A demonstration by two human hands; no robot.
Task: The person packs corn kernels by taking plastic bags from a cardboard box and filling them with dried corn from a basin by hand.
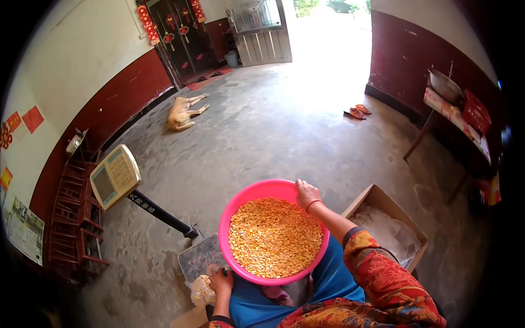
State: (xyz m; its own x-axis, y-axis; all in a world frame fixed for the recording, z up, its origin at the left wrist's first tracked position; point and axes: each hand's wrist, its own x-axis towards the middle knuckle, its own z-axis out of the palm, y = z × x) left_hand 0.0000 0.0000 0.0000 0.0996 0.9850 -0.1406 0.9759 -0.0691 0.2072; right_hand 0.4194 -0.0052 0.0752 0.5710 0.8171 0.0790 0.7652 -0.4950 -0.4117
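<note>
A pink basin point(224, 232) full of yellow corn kernels point(276, 238) is in front of me, above my lap. My right hand point(308, 194) is closed over its far right rim. Down at the basin's near left side, my left hand point(221, 282) has curled fingers at a clear plastic bag point(202, 291) of pale kernels. It seems to grip the bag's edge, though the fingertips are partly hidden. Under and beside the basin's left edge lies the metal platform point(199, 258) of a scale, whose display point(115, 176) stands on a black post.
To my right is an open cardboard box point(407, 232) with clear plastic inside. A dog point(186, 113) lies on the concrete floor. Wooden chairs point(76, 218) line the left wall. Orange sandals point(358, 112) lie near the doorway, and a table point(456, 117) stands at the right wall.
</note>
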